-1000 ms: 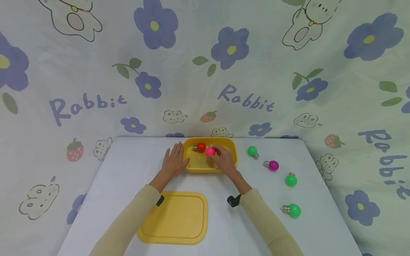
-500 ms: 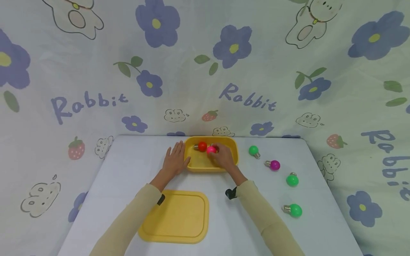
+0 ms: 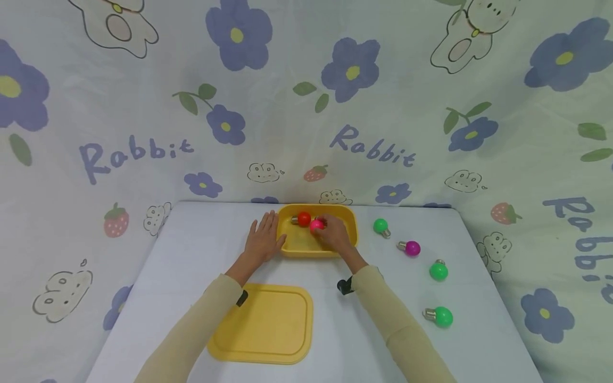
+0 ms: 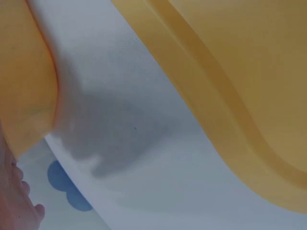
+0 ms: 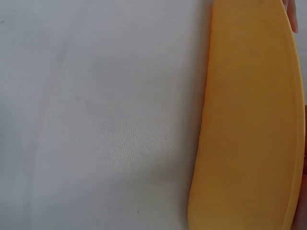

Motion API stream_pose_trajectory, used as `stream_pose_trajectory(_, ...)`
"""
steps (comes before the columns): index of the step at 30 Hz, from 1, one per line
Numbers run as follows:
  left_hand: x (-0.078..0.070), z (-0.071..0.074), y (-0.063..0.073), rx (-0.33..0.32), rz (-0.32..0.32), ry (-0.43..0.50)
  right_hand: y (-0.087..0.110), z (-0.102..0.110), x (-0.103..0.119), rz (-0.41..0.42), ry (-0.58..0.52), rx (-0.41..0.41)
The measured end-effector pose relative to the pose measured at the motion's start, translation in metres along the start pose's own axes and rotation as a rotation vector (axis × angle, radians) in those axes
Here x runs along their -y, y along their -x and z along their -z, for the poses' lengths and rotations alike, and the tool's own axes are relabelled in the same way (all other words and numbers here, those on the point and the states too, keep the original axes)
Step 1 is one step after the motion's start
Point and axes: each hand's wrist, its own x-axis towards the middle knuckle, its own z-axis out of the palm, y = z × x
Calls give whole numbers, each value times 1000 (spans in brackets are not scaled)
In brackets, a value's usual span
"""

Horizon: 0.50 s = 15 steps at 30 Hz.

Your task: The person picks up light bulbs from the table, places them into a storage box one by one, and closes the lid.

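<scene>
In the head view, a yellow plastic box (image 3: 311,254) stands at the back middle of the white table. My left hand (image 3: 261,240) lies against its left side, fingers straight and thumb at the rim. Reaching over the front rim, my right hand (image 3: 336,234) pinches a pink light bulb (image 3: 316,226) inside the box, its metal base partly hidden by the fingers. Just left of that bulb lies a red bulb (image 3: 304,218), base pointing left. The box's outer wall (image 5: 249,120) fills the right of the right wrist view, with bits of a hand beyond it.
A flat yellow lid (image 3: 263,324) lies nearer me, partly under the left sleeve; its rim (image 4: 192,100) shows in the left wrist view. To the right are a purple bulb (image 3: 412,248) and three green bulbs (image 3: 381,225). A patterned cloth (image 3: 297,122) hangs behind the table.
The pink bulb, in my right hand, has come slightly lower within the box, and the right forearm has shifted a little forward and left. My left hand has stayed at the box's side.
</scene>
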Motion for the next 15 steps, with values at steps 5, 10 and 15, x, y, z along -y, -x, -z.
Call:
stream_pose_trajectory(5,-2,3,1,14,5,-12,-1,0,0,-14,-12,12)
stream_pose_trajectory(10,-4,5,1,15,7,-13,-1,1,0,0,-9,15)
stream_pose_trajectory(15,-3,5,1,22,10,-8,-2,3,1,9,0,23)
